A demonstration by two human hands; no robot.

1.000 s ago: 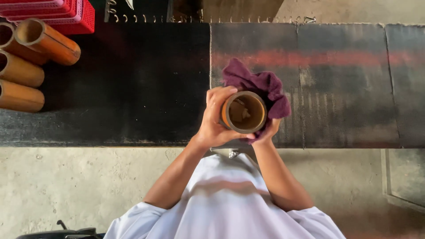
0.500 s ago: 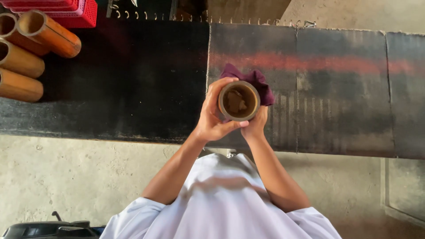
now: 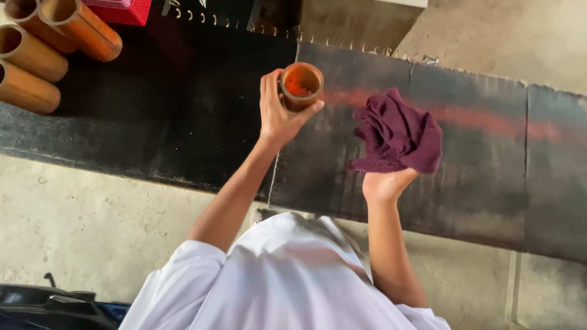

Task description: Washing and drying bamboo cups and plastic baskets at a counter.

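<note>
My left hand [image 3: 278, 115] grips a short brown bamboo cup [image 3: 300, 85], its open mouth facing up at me, held out over the dark mat [image 3: 183, 116]. My right hand [image 3: 385, 183] holds a crumpled maroon cloth [image 3: 397, 134] to the right of the cup, apart from it. The cloth covers most of my right fingers. Both arms reach forward from my white shirt [image 3: 287, 281].
Several orange-brown bamboo tubes [image 3: 36, 55] lie at the far left of the mat, beside a red basket [image 3: 122, 9]. A second mat panel [image 3: 465, 153] with a reddish streak lies to the right. Bare concrete floor [image 3: 92, 226] surrounds me; a dark object [image 3: 49, 302] sits at the bottom left.
The hands have parted: my left hand lifted the cup forward and left, while my right hand drew the cloth off the cup to the right.
</note>
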